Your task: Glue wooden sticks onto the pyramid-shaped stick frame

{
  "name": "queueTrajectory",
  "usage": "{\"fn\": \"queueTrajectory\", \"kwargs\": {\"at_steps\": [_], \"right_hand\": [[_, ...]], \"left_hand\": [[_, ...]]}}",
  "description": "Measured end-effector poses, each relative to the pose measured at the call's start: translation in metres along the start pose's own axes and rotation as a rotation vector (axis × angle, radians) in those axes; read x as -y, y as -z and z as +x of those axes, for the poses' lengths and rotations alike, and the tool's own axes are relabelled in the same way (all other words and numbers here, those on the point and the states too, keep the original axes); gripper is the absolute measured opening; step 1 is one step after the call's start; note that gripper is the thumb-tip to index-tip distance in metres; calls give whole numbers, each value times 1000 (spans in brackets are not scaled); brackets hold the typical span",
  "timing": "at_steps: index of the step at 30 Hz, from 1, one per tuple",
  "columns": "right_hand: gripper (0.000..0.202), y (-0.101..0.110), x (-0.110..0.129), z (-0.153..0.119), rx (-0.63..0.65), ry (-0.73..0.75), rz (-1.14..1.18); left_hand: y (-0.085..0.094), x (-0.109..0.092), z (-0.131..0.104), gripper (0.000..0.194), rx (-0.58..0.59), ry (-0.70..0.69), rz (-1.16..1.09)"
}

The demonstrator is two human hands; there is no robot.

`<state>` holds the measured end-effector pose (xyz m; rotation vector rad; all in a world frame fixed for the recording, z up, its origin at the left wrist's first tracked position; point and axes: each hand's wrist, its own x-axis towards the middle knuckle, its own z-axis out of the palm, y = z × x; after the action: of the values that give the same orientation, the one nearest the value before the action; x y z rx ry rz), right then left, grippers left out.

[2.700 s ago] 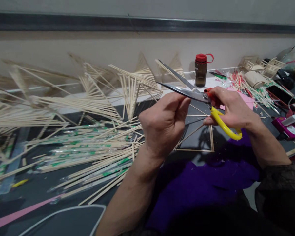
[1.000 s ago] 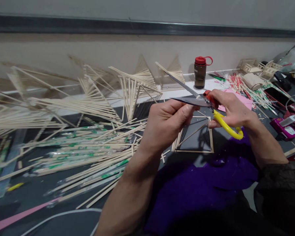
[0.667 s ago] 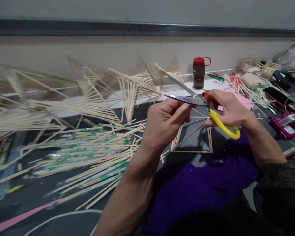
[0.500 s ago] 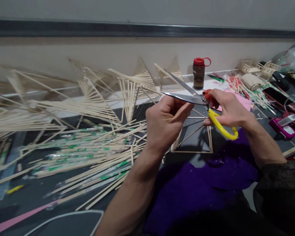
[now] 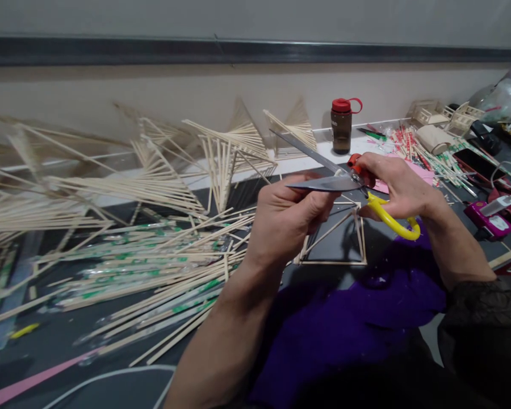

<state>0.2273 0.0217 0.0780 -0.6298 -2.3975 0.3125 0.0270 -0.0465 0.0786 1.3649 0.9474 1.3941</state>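
Note:
Large scissors [image 5: 323,183] with one red and one yellow handle have their blades spread apart. My right hand [image 5: 402,184] is closed on their handles. My left hand [image 5: 287,218] is pinched beside the lower blade; whatever its fingers hold is hidden behind that blade. Below the hands, a small frame of thin wooden sticks [image 5: 334,263] lies on the dark table, partly covered by my left hand.
Chopsticks, some in wrappers [image 5: 153,267], spread over the left side. Fan-shaped stick structures [image 5: 132,190] stand along the wall. A red-lidded bottle [image 5: 341,128] is at the back. Rightward are a phone [image 5: 480,165], a purple device [image 5: 491,220] and a purple cloth [image 5: 366,318] nearer me.
The scissors have tilted and their blades have spread slightly wider. My left hand has shifted a little right and down. The yellow handle has moved slightly right.

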Motion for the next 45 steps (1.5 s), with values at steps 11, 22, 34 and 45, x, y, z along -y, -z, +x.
{"fn": "queueTrajectory", "kwargs": {"at_steps": [11,22,34,45], "right_hand": [[35,5,-1,0,45,64,-4],[27,5,-3,0,55,-31,-59],[68,-9,-4,4,-23,-127,-224],[75,-7,0,2,34,-119,-38]], "left_hand": [[-3,-10,-3,25,144,278,-289],[1,1,6,23,197,301,-266],[11,14,8,12,-163,-210,258],[11,23,5,14,-116,-360,410]]}}
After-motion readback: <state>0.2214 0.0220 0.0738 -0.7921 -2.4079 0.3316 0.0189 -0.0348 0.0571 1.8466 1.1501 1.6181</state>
